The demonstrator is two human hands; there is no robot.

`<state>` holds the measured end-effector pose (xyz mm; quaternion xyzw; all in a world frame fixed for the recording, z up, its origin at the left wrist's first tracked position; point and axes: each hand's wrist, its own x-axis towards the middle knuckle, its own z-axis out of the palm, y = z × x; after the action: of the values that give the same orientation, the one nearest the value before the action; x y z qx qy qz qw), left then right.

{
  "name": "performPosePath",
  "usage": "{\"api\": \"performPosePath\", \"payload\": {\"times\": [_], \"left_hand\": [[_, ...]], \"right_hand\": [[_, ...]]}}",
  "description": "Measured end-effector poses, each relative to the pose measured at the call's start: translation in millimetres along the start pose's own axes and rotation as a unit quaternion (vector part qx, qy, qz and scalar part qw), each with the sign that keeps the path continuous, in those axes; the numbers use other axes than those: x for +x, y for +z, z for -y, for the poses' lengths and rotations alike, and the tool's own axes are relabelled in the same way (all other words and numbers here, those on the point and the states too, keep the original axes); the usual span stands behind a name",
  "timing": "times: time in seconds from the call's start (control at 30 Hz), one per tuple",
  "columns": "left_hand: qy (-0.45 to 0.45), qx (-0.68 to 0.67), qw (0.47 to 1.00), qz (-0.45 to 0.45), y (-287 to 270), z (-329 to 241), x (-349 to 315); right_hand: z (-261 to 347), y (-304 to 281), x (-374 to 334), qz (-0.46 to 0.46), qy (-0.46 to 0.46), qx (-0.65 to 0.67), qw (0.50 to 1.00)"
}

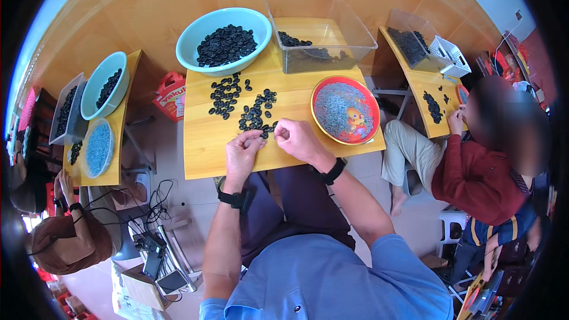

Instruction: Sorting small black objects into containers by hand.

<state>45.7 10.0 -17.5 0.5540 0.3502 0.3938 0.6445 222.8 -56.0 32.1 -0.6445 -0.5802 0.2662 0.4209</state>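
Observation:
My left hand (244, 149) is closed in a pinch on a small black oval piece (264, 134), just above the table's near part. Close on its right, my right hand (297, 140) has thumb and fingertips pressed together. Whatever they hold is too small to make out. Beyond my hands lie loose black pieces (253, 120), with another loose group (224, 96) farther left. A round red-rimmed tray (316, 123) of small thin grey-blue parts (342, 106) sits to the right of my right hand.
At the table's (204, 154) back stand a pale blue basin (184, 47) of black pieces and a clear plastic box (361, 53) with more inside. People work at a left table (127, 118) and a right table (409, 77). Black cables (157, 201) hang by a metal stand lower left.

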Motion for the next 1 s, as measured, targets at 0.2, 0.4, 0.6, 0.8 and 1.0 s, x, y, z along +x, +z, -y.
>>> {"api": "performPosePath", "payload": {"times": [0.2, 0.4, 0.6, 0.8, 1.0], "left_hand": [[-0.02, 0.068, 0.997, -0.016, 4.3, -4.9, -0.5], [-0.008, 0.104, 0.995, -0.008, 9.4, -7.0, -1.2], [-0.015, 0.138, 0.99, -0.011, 9.4, -8.6, -1.5], [-0.011, 0.143, 0.99, -0.007, 8.5, -8.9, -2.7], [0.008, 0.163, 0.987, -0.008, 7.5, -6.8, -2.7]], "right_hand": [[-25.4, 26.3, -2.6, -0.033, 0.027, 0.121, 0.992], [-30.8, 30.4, -4.0, -0.046, 0.031, 0.192, 0.98], [-32.1, 28.5, -3.0, -0.037, 0.019, 0.174, 0.984], [-29.9, 26.6, -3.6, -0.024, 0.021, 0.16, 0.987], [-28.5, 25.9, -3.5, -0.019, 0.022, 0.17, 0.985]]}}
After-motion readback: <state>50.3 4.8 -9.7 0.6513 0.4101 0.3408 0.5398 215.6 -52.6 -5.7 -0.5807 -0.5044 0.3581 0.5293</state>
